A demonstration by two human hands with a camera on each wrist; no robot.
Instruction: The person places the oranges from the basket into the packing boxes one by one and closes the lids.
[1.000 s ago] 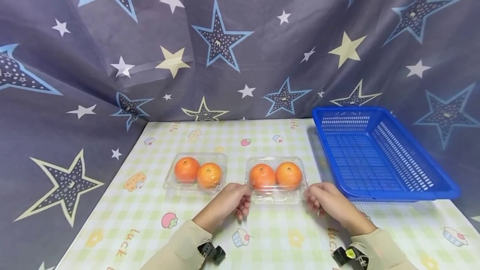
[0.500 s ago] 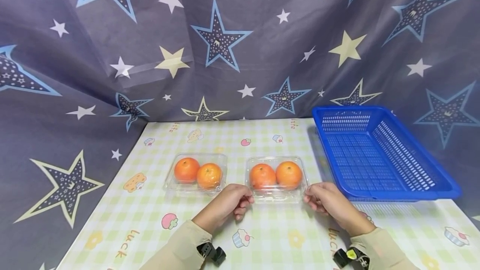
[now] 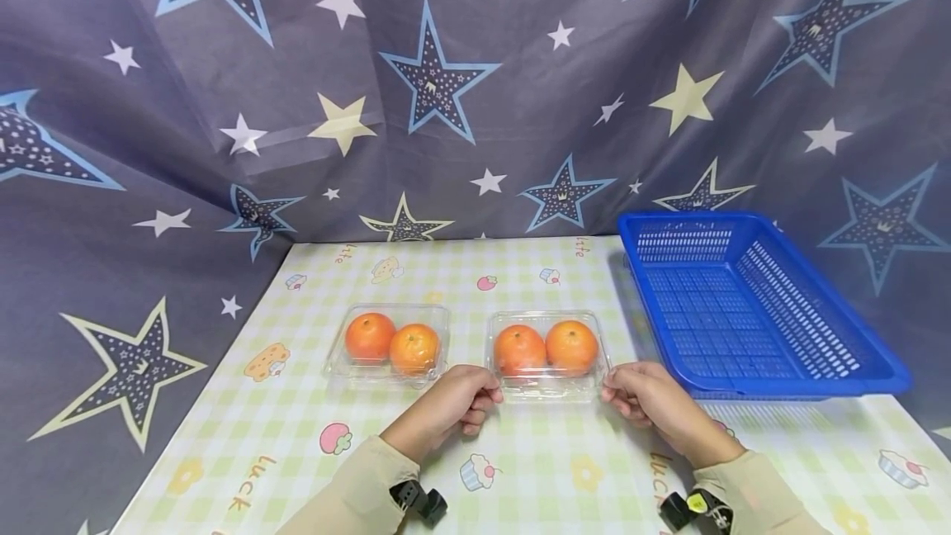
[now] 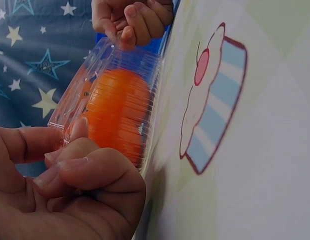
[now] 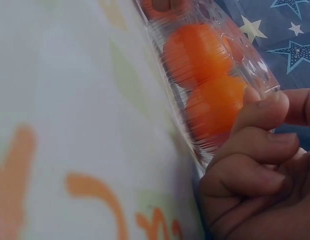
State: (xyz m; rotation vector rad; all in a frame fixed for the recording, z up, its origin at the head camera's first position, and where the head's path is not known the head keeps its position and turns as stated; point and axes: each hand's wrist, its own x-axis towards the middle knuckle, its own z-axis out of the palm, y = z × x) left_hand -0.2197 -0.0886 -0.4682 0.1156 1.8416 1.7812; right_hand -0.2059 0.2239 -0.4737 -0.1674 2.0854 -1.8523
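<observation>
A clear plastic clamshell box [image 3: 548, 390] with two oranges [image 3: 520, 350] inside stands on the table in front of me. My left hand [image 3: 462, 400] pinches its near left corner between thumb and index finger, the other fingers curled below. At the near right corner my right hand [image 3: 648, 401] pinches the rim in the same way. The left wrist view shows the ribbed side of the box [image 4: 147, 65] and both hands at its rim. In the right wrist view the thumb and index finger meet at the rim, close by an orange [image 5: 215, 107].
A second clear clamshell box [image 3: 349, 370], also with two oranges, stands to the left, close to my left hand. On the right is a blue plastic basket [image 3: 780, 386] with slotted walls. A checked cloth [image 3: 401, 477] covers the table, and a star-patterned curtain [image 3: 490, 106] hangs behind.
Both hands have drawn slightly inward at the box's near corners, and their lower fingers have curled in more. The boxes and the basket have stayed in place.
</observation>
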